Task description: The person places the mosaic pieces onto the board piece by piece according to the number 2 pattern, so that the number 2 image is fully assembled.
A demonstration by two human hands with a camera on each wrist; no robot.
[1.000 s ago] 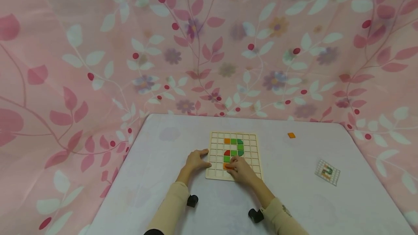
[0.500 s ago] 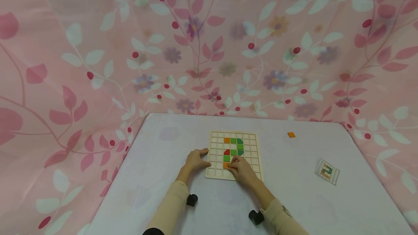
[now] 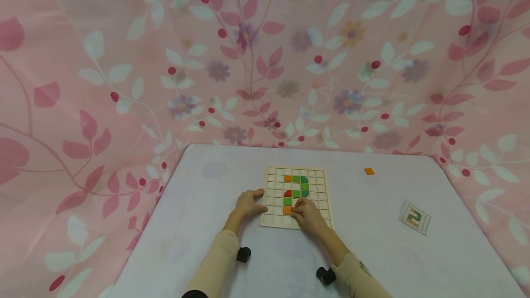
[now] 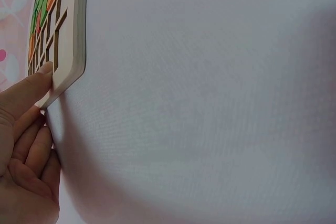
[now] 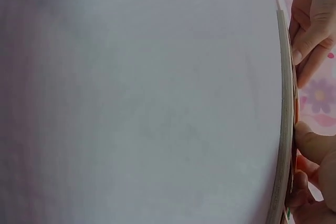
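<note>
A square wooden grid board [image 3: 273, 219] lies on the table. Orange, green and red tiles in its cells form a curved line; some are quarter-rounds. My left hand [image 3: 248, 203] holds the board's left edge, its thumb [image 4: 32, 88] on top and the other fingers beside the edge. My right hand [image 3: 307, 215] is over the lower middle of the board, fingertips pinched together beside the lowest visible orange tile [image 3: 287, 210]. Between thumb and fingers in the right wrist view, a bit of an orange tile [image 5: 300, 163] shows; the rest is hidden by the hand.
A loose orange diamond-shaped tile [image 3: 369, 171] lies at the back right. A small pattern card [image 3: 415, 218] with a gridded figure lies to the right of the board. A flowered pink curtain [image 3: 265, 59] hangs behind the white table [image 3: 364, 243].
The right fingertips have lowered an orange tile toward the board and shifted slightly right, uncovering more of the lowest visible orange tile. The left hand has stayed on the board's edge.
</note>
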